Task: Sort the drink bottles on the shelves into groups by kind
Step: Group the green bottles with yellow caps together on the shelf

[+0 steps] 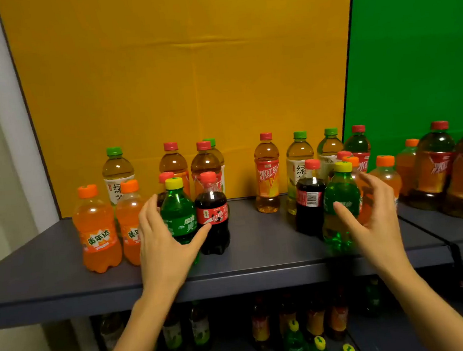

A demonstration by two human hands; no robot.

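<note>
Plainly, the left grip (163,238) is released: its fingers are straight and spread, rising along the left flank of a yellow-capped green soda bottle (177,208) at centre-left of the frame, while the thumb reaches low across toward the cola bottle (213,219) just beside it; whether skin touches plastic I cannot tell. The right grip (369,213), at centre-right, is likewise released, fingers straight, palm turned to a second green soda bottle (339,193), thumb lying in front of its label. Just left of that bottle stands a second cola bottle (309,204). Two orange soda bottles (97,230) stand at the left of the grey shelf (259,246). Behind, along the yellow panel (187,80), runs a row of taller tea bottles (268,171) with red and green caps. Further bottles (435,164) stand at the right edge before a green panel (415,44). Dim bottles (294,339) show beneath the shelf, at the bottom of the frame.
</note>
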